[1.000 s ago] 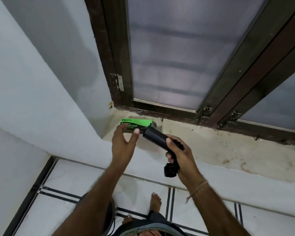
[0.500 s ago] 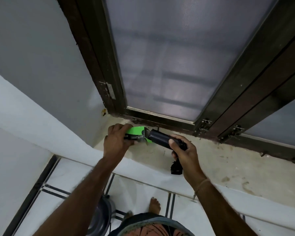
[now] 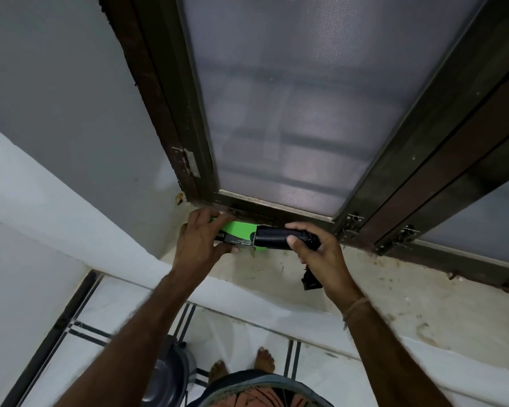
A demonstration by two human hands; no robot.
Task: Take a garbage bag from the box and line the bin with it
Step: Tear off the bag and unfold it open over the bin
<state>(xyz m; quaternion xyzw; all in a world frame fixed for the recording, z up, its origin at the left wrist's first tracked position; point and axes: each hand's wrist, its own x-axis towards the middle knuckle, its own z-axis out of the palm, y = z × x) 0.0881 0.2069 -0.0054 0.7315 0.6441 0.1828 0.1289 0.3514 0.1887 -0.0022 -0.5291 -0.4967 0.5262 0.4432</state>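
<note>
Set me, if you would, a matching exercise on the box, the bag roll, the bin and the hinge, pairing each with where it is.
Things:
1. box
2. roll
3. bin
4. hinge

Places:
a. on the floor
b. gripped by the right hand
c. on the frame
d. gripped by the left hand

Pairs: 1-d, 2-b, 3-a, 4-c.
</note>
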